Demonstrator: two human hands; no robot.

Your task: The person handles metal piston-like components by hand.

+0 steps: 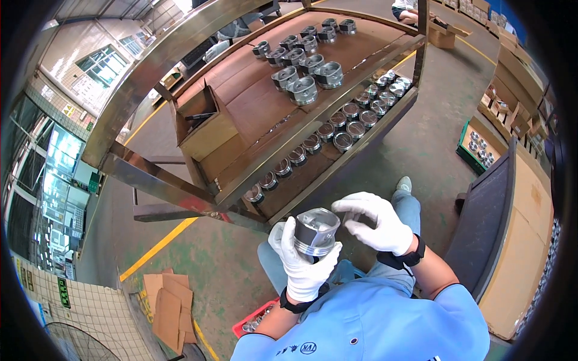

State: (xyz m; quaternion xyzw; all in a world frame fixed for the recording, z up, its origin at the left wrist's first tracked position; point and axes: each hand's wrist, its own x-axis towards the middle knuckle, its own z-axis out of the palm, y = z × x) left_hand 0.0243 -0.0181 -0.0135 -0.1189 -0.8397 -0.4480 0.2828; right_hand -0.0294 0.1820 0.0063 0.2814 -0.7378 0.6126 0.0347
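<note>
A shiny metal engine piston [317, 231] with ring grooves and a dark side patch is held over my lap. My left hand [300, 265], in a white glove, wraps round it from the left and below, thumb and fingers on opposite sides. To its right, my gloved right hand [376, 224] has its fingers apart and curved, the fingertips close to the piston's upper edge. Whether they touch it I cannot tell. Several more pistons [302, 90] stand in rows on the cardboard-covered upper shelf of the rack ahead.
The metal rack [180, 186] has a lower shelf with rows of pistons [343, 141]. An open cardboard box [211, 129] sits at its left. Flat cardboard pieces [171, 310] and a red bin [256, 317] lie low left. A green crate [475, 144] and a dark-sided table [490, 216] stand right. Other people are beyond.
</note>
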